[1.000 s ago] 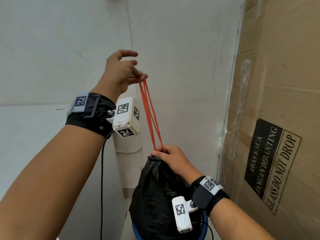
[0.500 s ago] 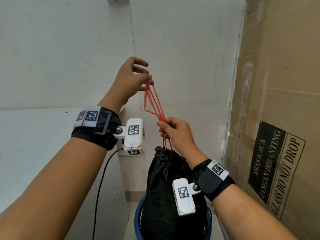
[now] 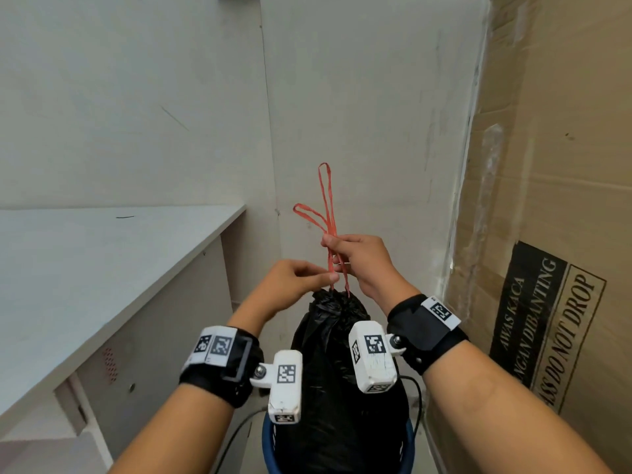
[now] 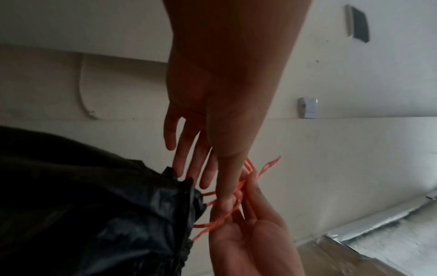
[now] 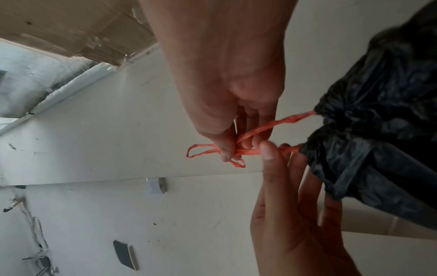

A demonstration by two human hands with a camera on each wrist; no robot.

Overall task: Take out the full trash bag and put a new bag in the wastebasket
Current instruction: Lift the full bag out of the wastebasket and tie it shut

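1. The right hand (image 3: 362,265) pinched the red drawstrings (image 3: 327,213) between thumb and curled fingers, so its grip was closed on them; their loops stood up above the grip, and the strands ran down from it into the gathered neck of the black bag (image 3: 337,336).
2. The left hand (image 3: 290,285) lay just beside the right grip, on its left; its fingertips touched the strands below that grip; in the left wrist view its fingers looked nearly straight, so I judged it open rather than gripping.
3. Likely risks: the thin strands could slip from the pinch as the knot is tied, letting the neck loosen; a hard pull could tear the plastic at the neck, where the strings bite.
4. The bag stood below both grips, still in the blue basket (image 3: 270,439), filling it; it looked full, though its contents were hidden.
5. Lifting by the strings alone might snap them if the load is heavy; no new bag was in view.
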